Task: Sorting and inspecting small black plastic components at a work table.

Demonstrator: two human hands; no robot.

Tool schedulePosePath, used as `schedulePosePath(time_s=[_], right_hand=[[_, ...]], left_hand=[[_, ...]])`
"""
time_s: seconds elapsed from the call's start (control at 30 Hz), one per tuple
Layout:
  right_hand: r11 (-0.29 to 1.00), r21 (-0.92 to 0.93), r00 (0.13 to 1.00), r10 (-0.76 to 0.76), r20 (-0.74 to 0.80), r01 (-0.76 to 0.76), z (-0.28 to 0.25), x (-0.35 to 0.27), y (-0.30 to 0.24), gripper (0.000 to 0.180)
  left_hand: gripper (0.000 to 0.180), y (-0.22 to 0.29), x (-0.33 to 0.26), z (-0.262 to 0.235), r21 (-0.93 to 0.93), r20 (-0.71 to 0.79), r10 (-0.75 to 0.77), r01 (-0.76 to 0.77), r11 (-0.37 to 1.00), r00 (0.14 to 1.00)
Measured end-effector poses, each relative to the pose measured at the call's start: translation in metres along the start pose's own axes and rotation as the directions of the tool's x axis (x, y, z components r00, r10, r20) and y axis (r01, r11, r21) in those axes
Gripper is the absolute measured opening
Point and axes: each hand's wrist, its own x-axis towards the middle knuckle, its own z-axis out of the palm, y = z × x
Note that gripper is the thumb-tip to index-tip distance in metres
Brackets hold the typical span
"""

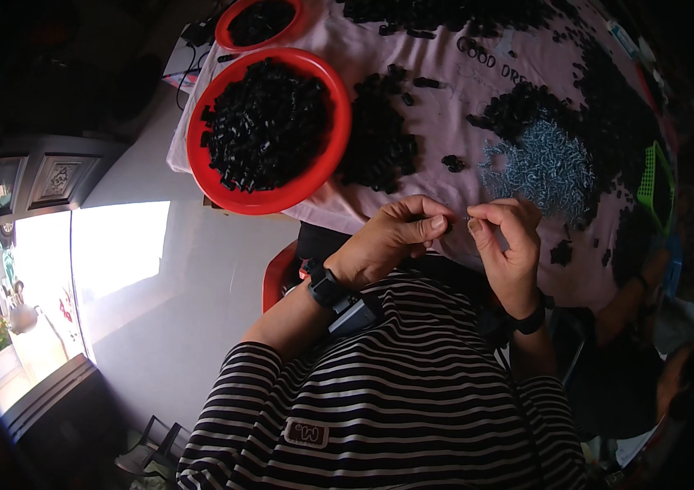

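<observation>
My left hand [404,229] is closed in a pinch around a small black plastic part [448,228], mostly covered by the fingers. Close beside it, the thumb and forefinger of my right hand [509,237] pinch a tiny screw [467,217], of which only a tip shows. The two hands nearly meet above the near edge of the cloth. Just beyond my right hand lies a heap of bluish-silver screws [544,167]. A small cluster of black parts [452,163] sits on the cloth past my fingertips.
Left of the hands stands a red basin [339,131] full of black parts, with a smaller red basin [221,37] behind it. Loose black parts [380,143] are spread over the pink cloth [437,114]. At right are a green basket [656,186] and another person's arm [629,302].
</observation>
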Motion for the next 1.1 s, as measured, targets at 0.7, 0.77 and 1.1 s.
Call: schedulePosePath(time_s=[0.7,0.77,1.1], right_hand=[[1.000,0.001,0.999,-0.001,0.033,0.001,0.005,-0.001,-0.005,0.021],[1.000,-0.012,1.000,-0.004,0.027,0.004,0.005,-0.001,-0.005,0.022],[0.998,-0.057,0.998,-0.028,0.058,0.031,0.006,-0.001,-0.006,0.025]], left_hand=[[0.023,-0.002,0.001,0.008,0.090,-0.036,0.133,-0.129,0.988,0.990],[0.023,-0.001,0.000,0.010,0.084,-0.029,0.118,-0.115,0.990,0.993],[0.024,-0.004,0.001,0.018,0.237,-0.080,0.137,-0.114,0.965,0.987]])
